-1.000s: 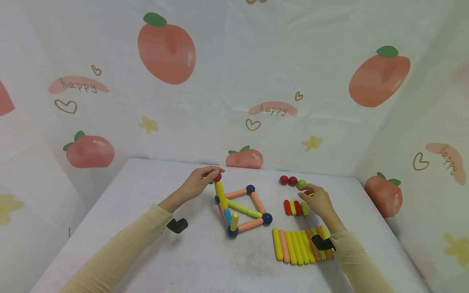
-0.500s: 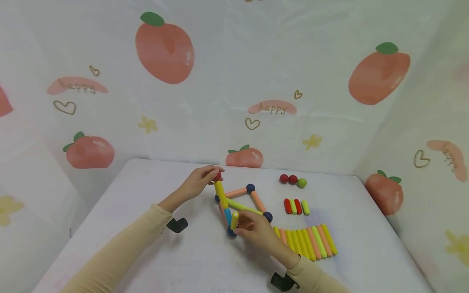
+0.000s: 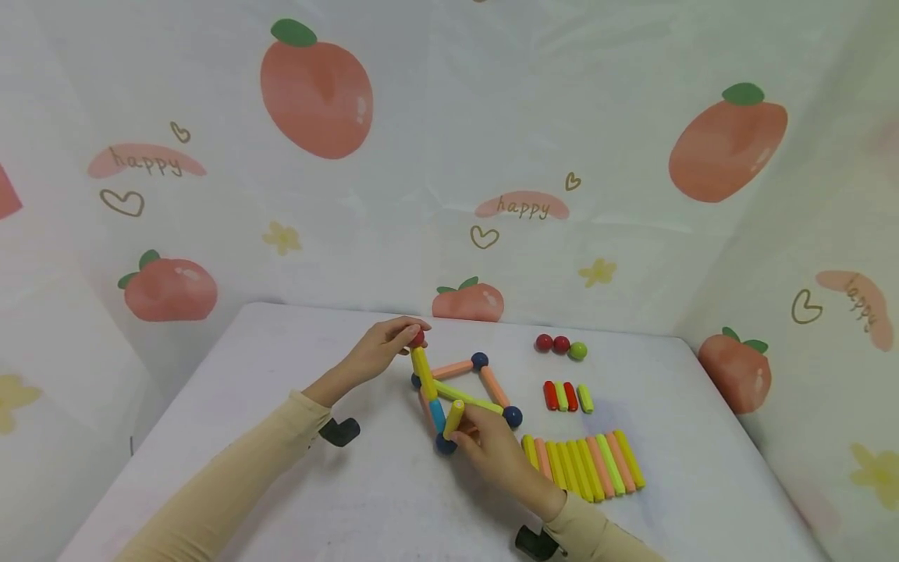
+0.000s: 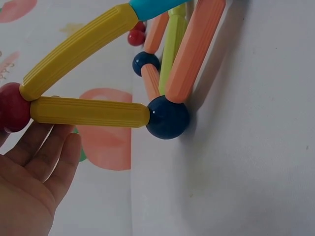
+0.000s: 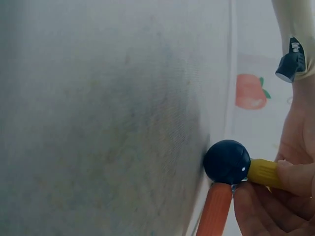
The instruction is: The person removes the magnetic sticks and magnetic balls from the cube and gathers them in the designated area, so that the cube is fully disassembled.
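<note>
My left hand (image 3: 379, 349) holds a red ball (image 3: 418, 338) between thumb and fingers, raised above the table. From that ball a curved yellow rod (image 4: 78, 49) and a straight yellow rod (image 4: 91, 111) run down; the straight one meets a dark blue ball (image 4: 168, 117), and the curved one joins a blue piece (image 3: 437, 415). My right hand (image 3: 499, 453) pinches a short yellow rod (image 3: 453, 419), which stands tilted on the front dark blue ball (image 5: 227, 161). Orange rods (image 3: 495, 386) and a lime diagonal rod (image 3: 467, 396) form the flat base between blue balls.
Right of the base lie two red balls and a green ball (image 3: 578, 350) in a row. Short red and lime rods (image 3: 571, 396) lie before them. Nearer, a row of long yellow, orange and lime rods (image 3: 586, 468) reaches close to my right wrist. A printed cloth (image 3: 379, 257) backs the table.
My right hand has come from beside the green ball, left and nearer, to the short yellow rod. That rod now leans more to the right. The left hand stays at the red ball.
</note>
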Motion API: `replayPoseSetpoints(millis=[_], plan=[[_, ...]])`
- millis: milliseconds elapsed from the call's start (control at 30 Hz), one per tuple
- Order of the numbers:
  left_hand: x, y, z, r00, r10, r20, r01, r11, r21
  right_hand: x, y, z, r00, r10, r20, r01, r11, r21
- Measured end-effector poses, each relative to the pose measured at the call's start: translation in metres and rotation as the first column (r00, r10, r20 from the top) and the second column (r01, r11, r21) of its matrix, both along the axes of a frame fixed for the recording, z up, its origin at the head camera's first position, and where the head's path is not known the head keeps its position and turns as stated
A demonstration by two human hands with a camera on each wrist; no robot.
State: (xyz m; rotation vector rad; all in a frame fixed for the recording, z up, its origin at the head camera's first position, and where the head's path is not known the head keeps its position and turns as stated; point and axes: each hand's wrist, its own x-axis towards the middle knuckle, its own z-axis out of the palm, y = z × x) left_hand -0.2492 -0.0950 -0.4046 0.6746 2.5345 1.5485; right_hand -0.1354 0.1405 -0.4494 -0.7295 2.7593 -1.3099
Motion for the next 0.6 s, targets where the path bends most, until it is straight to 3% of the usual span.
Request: replayPoseSetpoints(millis=[367,600], plan=[[0.005,-0.006,-0.002,1.0,-0.021,-0.012,0.022,0.999,0.026,0.003,0.004,-0.001,0.99,0.01,-0.137,0.01,0.989,0.147],[0.014,-0.008,-0.005,1.0,0.006,0.002,-0.006,1.0,-0.009,0.003,0.011,0.003,0.986,0.051,-0.16,-0.017,0.978,0.208]])
